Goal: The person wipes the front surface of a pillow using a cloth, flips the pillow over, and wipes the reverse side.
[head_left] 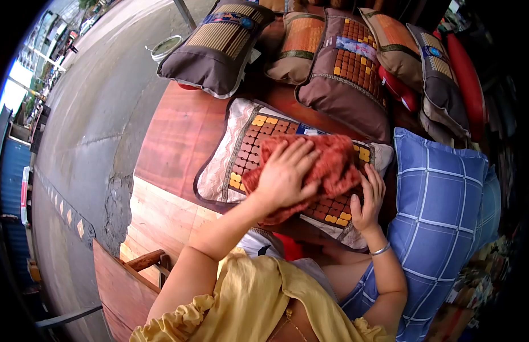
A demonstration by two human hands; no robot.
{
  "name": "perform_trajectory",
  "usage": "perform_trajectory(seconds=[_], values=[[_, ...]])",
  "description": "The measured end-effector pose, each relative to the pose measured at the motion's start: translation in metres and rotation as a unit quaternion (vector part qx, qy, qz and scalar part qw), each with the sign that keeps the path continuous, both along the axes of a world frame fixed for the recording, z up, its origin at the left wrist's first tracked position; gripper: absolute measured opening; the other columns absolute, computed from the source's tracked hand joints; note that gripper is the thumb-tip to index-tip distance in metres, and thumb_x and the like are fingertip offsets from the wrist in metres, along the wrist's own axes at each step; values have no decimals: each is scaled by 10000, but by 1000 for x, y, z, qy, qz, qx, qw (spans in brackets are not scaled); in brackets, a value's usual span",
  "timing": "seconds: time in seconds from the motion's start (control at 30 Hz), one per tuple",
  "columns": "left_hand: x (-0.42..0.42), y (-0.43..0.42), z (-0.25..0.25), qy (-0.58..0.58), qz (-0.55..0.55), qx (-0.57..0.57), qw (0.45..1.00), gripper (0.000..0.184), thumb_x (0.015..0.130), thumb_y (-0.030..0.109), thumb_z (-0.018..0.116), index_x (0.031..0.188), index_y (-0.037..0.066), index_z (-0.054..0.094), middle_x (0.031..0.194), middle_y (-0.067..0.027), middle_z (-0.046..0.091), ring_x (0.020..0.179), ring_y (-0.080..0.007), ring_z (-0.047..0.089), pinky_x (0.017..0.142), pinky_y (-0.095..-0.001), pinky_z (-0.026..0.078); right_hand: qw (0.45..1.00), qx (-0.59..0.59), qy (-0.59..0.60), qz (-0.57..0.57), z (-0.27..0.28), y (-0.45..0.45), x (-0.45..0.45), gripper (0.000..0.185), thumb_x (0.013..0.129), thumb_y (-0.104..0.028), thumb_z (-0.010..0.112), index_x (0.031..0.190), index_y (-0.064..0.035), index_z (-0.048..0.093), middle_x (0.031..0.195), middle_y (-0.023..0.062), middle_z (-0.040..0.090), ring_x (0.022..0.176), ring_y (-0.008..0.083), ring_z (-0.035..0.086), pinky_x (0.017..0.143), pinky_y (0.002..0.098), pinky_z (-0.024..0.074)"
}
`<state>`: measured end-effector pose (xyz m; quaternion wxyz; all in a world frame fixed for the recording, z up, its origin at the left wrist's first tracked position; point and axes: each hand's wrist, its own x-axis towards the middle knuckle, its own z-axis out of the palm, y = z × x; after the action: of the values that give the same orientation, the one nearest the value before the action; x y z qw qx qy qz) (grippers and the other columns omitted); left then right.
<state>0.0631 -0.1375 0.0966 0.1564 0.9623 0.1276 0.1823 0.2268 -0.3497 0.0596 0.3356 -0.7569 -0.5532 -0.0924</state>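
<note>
Rust-red crumpled cloth (337, 162), left hand (287, 174) spread flat on it, right hand (369, 199) unclenched, tiled rectangular pillow (248, 153) beneath.

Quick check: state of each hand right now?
Left hand: open, spread on the red cloth.
Right hand: open, at one end of the tiled pillow.

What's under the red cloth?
A pillow with brown, pinkish and yellow tiles, which show around the red cloth. The left hand lies on the cloth. The pillow's middle is covered, so tiles there can't be seen.
</note>
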Motion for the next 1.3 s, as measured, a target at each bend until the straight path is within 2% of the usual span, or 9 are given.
perform_trajectory(seconds=[0.17,0.23,0.3,0.33,0.47,0.63,0.77,0.97,1.3], values=[[-20,78,-10,-58,121,-41,990,518,864,298,638,1277,-8,584,1326,-192,592,1257,-366,534,1100,-444,374,1000,10,1,0,3,2,-1,484,985,-338,428,1331,-22,550,1453,208,468,1371,381,408,1127,505,277],[-44,107,-24,-88,153,-178,968,442,891,261,614,1221,-33,599,1300,-212,603,1257,-358,536,1071,-410,399,1000,7,-4,-1,3,2,-1,480,988,-335,426,1337,-30,550,1452,202,470,1368,376,410,1125,502,279],[-75,128,-68,-156,205,-256,932,437,935,239,589,1277,-32,569,1298,-225,599,1257,-354,537,1062,-392,407,1000,8,-4,-2,2,1,-1,479,986,-333,428,1338,-31,550,1453,201,469,1368,375,410,1125,503,279],[-87,116,-54,-133,224,-339,904,451,966,239,558,1325,-33,538,1323,-238,577,1277,-357,522,1087,-396,382,1000,8,-5,-2,1,1,-1,478,984,-330,431,1338,-32,551,1453,201,469,1369,375,410,1125,503,279],[-115,85,-73,-140,216,-165,952,494,945,220,554,1359,-44,498,1402,-241,517,1310,-401,478,1119,-442,342,1000,6,0,-4,2,1,-2,475,975,-321,441,1334,-31,552,1452,201,471,1369,374,410,1125,502,278],[-90,20,-40,-99,128,9,987,649,771,259,655,1369,44,522,1457,-202,479,1379,-382,420,1155,-529,266,1000,6,0,-1,0,1,-1,476,955,-304,457,1330,-28,554,1452,206,470,1365,379,414,1128,504,275],[-48,-37,-20,-15,-4,2,1000,709,736,345,703,1387,123,534,1490,-169,459,1421,-338,381,1173,-541,219,1000,3,3,-1,1,2,0,499,970,-353,444,1329,-27,555,1453,207,468,1366,387,413,1129,507,272],[-2,-61,-11,-27,-120,6,992,729,762,417,672,1413,130,514,1533,-130,417,1437,-298,365,1184,-530,212,999,35,30,-9,-4,3,2,608,993,-485,371,1345,-18,539,1445,217,476,1364,401,418,1129,509,275],[-31,77,-16,-76,132,-36,988,505,844,312,640,1243,3,606,1341,-202,586,1275,-364,524,1099,-460,368,1000,7,6,-5,1,2,-2,472,980,-302,425,1342,-27,552,1461,201,460,1377,377,396,1137,511,261]])
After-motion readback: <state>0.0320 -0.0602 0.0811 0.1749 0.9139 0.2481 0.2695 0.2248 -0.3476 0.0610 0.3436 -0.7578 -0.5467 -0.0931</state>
